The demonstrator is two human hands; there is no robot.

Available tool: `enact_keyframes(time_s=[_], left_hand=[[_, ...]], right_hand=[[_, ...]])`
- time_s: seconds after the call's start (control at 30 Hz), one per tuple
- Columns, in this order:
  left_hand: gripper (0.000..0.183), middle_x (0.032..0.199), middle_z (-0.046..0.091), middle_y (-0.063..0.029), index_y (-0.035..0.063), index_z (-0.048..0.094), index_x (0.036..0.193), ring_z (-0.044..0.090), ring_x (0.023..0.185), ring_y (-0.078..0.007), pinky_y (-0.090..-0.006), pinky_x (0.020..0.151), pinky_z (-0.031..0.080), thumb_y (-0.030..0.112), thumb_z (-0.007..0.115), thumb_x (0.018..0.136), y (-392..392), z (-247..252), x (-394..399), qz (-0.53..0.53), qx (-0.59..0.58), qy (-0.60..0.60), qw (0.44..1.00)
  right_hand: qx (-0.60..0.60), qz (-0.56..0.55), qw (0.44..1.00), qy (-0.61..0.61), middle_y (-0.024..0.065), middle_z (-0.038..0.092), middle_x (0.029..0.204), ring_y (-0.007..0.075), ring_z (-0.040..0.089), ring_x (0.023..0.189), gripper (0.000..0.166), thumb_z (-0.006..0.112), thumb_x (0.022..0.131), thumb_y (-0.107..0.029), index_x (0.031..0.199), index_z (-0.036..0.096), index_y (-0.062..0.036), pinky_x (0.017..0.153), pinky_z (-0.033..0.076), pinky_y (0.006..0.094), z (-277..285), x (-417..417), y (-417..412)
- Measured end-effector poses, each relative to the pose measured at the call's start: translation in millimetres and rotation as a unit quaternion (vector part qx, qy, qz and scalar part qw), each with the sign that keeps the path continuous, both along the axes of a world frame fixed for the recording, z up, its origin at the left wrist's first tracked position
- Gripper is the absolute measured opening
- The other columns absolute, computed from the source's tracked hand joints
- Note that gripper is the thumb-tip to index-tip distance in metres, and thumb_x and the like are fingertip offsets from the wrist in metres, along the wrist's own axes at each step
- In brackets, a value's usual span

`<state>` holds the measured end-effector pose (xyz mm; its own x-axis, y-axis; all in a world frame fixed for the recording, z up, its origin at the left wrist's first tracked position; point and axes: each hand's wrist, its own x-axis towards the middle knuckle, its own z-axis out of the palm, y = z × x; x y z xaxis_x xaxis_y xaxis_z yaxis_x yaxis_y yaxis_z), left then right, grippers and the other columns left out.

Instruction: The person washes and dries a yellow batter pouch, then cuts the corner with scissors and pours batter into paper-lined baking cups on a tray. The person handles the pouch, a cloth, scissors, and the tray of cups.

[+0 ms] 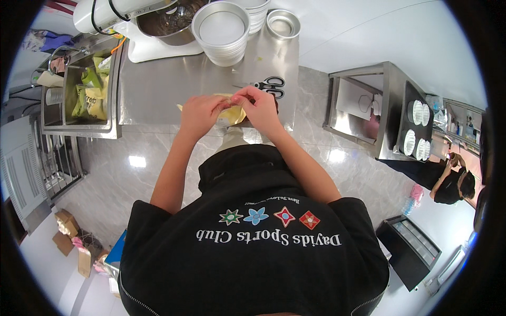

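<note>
Close together over the front edge of the steel worktop (150, 91), my left hand (202, 113) and my right hand (259, 107) pinch the top of a pale yellow plastic packet (233, 115). Thumbs and fingertips meet at its upper edge, and my fingers cover much of it. A small yellow tip shows left of my left hand. Something dark brown (275, 106) is partly hidden behind my right hand; I cannot tell what it is. Just beyond that hand lies a pair of scissors (272, 83) with black and grey handles, its blades pointing left.
Stacked round aluminium cake pans (223, 31) and a smaller pan (283, 24) stand at the back, beside a stand mixer (166, 51). Left is a sink (85, 128) holding green and yellow bags (93, 98). On the right, a tray (399, 118) carries white fluted cups; beyond stands another person (450, 183).
</note>
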<state>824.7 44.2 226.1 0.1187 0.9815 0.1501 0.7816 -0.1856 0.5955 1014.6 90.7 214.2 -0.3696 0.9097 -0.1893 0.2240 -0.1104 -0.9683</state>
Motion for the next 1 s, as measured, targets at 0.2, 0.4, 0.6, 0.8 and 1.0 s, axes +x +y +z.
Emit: enact_keyframes(time_s=[0.2, 0.4, 0.6, 0.8, 1.0], left_hand=[[0.008, 0.077, 0.070, -0.0057, 0.0097, 0.071, 0.081, 0.065, 0.074, -0.0275, -0.0384, 0.072, 0.048, 0.017, 0.069, 0.083, -2.7, -4.9, -9.3, 0.036, 0.123, -0.045, 0.991], [0.002, 0.072, 0.066, -0.0029, 0.0108, 0.069, 0.077, 0.062, 0.068, -0.0244, -0.0353, 0.071, 0.047, 0.009, 0.069, 0.078, -0.5, 38.1, -14.8, 0.027, 0.143, -0.024, 0.989], [0.006, 0.069, 0.064, 0.0008, 0.0117, 0.067, 0.074, 0.059, 0.064, -0.0202, -0.0333, 0.071, 0.045, 0.007, 0.069, 0.075, -3.2, 56.5, -17.5, 0.029, 0.181, 0.013, 0.983], [0.007, 0.071, 0.064, -0.0014, 0.0116, 0.067, 0.076, 0.059, 0.068, -0.0226, -0.0333, 0.074, 0.042, 0.005, 0.069, 0.077, -6.9, 32.7, -23.4, 0.046, 0.161, -0.003, 0.986], [0.003, 0.078, 0.064, -0.0034, 0.0105, 0.067, 0.078, 0.059, 0.073, -0.0252, -0.0375, 0.071, 0.044, 0.009, 0.070, 0.078, -10.5, 10.9, -21.8, 0.057, 0.149, 0.028, 0.987]], right_hand=[[0.144, 0.010, 0.989, -0.012, 0.0068, 0.072, 0.087, 0.0166, 0.067, 0.079, 0.012, 0.074, 0.086, -0.010, 0.093, 0.070, -0.0013, 0.073, 0.052, 0.0293, 0.5, -9.7, -6.2], [0.268, 0.031, 0.963, -0.006, 0.0081, 0.066, 0.084, 0.0245, 0.063, 0.078, 0.016, 0.079, 0.078, -0.008, 0.091, 0.071, -0.0052, 0.069, 0.051, 0.0324, 13.3, -6.9, -12.3], [0.294, 0.044, 0.955, -0.001, 0.0072, 0.064, 0.085, 0.0234, 0.061, 0.075, 0.019, 0.080, 0.074, -0.006, 0.091, 0.071, -0.0057, 0.064, 0.050, 0.0319, 20.0, -6.2, -8.4], [0.288, 0.055, 0.955, -0.045, 0.0080, 0.067, 0.092, 0.0293, 0.064, 0.092, 0.024, 0.079, 0.076, -0.014, 0.097, 0.070, -0.0074, 0.083, 0.051, 0.0398, 25.2, -18.0, -2.9], [0.277, 0.117, 0.950, -0.084, 0.0117, 0.065, 0.088, 0.0323, 0.061, 0.090, 0.014, 0.067, 0.077, -0.006, 0.091, 0.068, -0.0054, 0.083, 0.049, 0.0414, -26.7, -18.4, 1.2]])
